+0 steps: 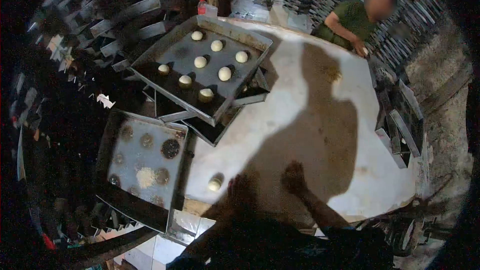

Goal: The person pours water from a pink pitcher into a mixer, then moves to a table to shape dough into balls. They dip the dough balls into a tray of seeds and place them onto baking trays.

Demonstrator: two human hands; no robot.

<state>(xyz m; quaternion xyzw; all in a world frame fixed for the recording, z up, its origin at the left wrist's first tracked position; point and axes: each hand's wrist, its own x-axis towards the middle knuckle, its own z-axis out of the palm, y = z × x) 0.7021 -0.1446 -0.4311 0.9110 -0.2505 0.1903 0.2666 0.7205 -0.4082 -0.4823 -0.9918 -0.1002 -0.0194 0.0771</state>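
Observation:
My left hand point(241, 189) lies in dark shadow on the white round table point(310, 95), fingers apart, just right of a single dough ball point(215, 184) that it does not touch. To its right, my right hand point(294, 177) rests palm down on the table; anything under the palm is hidden. Beyond them a metal tray point(165, 50) sits tilted on other stacked trays and carries several pale dough balls point(224, 73). A second tray point(145, 162) with round floury marks and no dough sits at the table's left edge, beside my left arm.
A co-worker in a green shirt point(350, 20) leans over the table's far right edge with one hand point(361, 50) on it. A red-capped bottle point(202, 6) stands behind the trays. Racks of metal trays point(125, 20) ring the table. More trays point(400, 130) lean at the right edge.

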